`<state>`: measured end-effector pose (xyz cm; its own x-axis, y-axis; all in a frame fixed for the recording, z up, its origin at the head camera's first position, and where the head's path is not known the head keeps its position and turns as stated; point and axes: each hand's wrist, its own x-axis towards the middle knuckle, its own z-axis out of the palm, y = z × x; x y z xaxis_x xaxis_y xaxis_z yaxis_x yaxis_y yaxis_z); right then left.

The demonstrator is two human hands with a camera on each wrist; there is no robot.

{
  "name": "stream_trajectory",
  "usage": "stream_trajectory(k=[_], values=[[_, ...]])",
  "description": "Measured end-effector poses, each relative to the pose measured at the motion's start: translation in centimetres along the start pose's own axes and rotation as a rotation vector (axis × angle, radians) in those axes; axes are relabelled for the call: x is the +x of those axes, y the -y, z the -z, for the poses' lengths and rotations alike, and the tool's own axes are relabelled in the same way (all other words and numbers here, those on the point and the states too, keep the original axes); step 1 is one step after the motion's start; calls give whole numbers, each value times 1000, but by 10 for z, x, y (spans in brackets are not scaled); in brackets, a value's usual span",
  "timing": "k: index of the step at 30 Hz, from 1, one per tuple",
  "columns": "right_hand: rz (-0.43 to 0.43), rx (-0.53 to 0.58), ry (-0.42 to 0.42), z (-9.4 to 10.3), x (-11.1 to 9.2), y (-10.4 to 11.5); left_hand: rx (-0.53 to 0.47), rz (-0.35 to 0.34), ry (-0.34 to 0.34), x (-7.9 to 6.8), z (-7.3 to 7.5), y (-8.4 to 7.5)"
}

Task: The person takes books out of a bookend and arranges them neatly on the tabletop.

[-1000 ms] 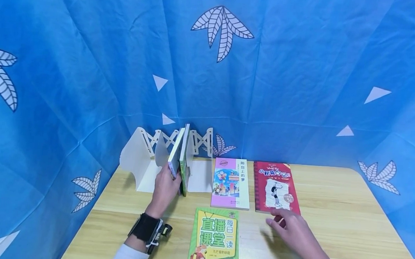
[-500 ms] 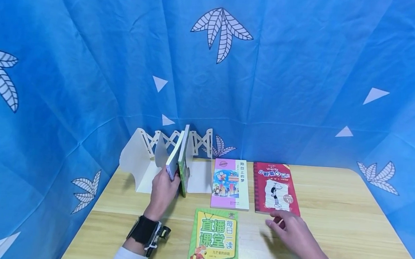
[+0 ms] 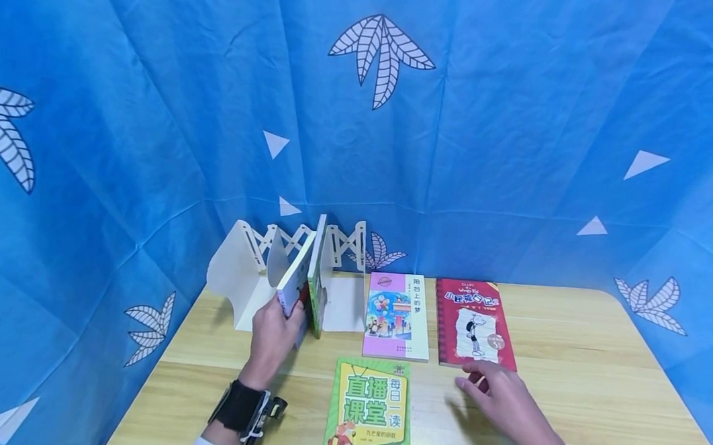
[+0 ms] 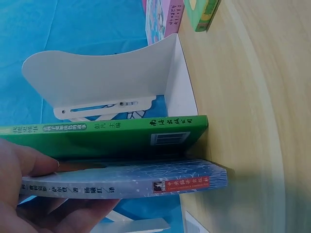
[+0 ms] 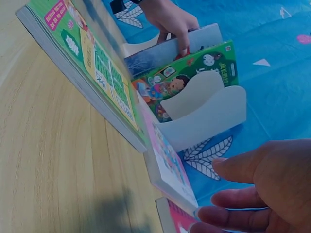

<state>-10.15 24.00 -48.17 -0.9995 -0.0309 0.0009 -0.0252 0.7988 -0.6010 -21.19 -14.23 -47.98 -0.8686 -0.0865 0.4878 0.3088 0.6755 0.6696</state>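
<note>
My left hand [image 3: 273, 336] pinches a thin book with a pale blue spine [image 4: 126, 182], thumb on one cover and fingers on the other. The blue book stands tilted in the white expandable bookend [image 3: 232, 276], its spine jutting forward past a green book [image 4: 121, 140]. That green book stands upright beside it, with a children's picture on its cover in the right wrist view. My right hand [image 3: 499, 391] hovers, fingers loosely bent and holding nothing, near the lower edge of a red comic-style book [image 3: 475, 323].
Flat on the wooden table [image 3: 591, 369] lie a pink-and-white book [image 3: 395, 315] right of the bookend and a green-and-yellow book [image 3: 367, 411] nearer the front. A blue patterned curtain [image 3: 517, 157] hangs behind the table and along its left side.
My left hand has moved toward the front and a little left, drawing the blue book partly out beside the green book. The right hand has stayed in place.
</note>
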Motion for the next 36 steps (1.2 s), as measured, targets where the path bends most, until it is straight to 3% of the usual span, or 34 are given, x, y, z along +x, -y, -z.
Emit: stream_trajectory(k=[13, 21, 36], values=[[-7, -14, 14, 3, 0, 0, 15, -12, -31, -14, 13, -2], [2, -26, 25, 3, -1, -1, 33, 21, -22, -29, 26, -13], [-52, -40, 56, 7, -5, 2, 76, -118, -148, -63, 54, -30]])
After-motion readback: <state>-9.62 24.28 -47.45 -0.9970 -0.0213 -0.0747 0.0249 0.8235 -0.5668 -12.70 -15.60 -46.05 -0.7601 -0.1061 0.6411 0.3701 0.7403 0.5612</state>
